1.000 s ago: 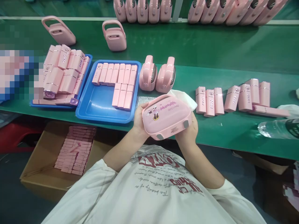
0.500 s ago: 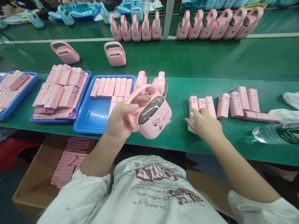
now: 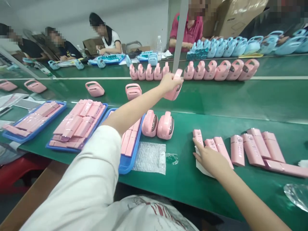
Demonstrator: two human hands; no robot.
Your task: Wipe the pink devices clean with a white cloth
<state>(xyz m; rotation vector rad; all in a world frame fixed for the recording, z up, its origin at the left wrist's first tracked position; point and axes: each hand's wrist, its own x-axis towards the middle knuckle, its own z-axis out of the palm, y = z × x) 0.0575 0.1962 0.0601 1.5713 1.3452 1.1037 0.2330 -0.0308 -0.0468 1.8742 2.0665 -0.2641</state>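
My left hand (image 3: 171, 82) reaches out over the green bench and grips a pink rounded device (image 3: 172, 93) by its loop handle. The device has a dark window and hangs in front of a row of similar ones. My right hand (image 3: 213, 160) stays low on the bench, its fingers closed on a white cloth (image 3: 203, 168). Its fingertips touch a slim pink case (image 3: 198, 136), one of several standing there. Two more pink handled devices (image 3: 165, 125) stand on the bench between my hands.
Blue trays (image 3: 54, 148) of pink cases are at left. A bubble-wrap pouch (image 3: 150, 157) lies on the bench. Pink devices (image 3: 210, 70) line the raised ledge. A clear bottle (image 3: 297, 194) lies at right. Across the bench, several people work beside light-blue devices (image 3: 253, 45).
My left hand has carried the pink device from in front of my chest forward and up towards the ledge. My right hand stays by the pink cases. The view has tilted up.
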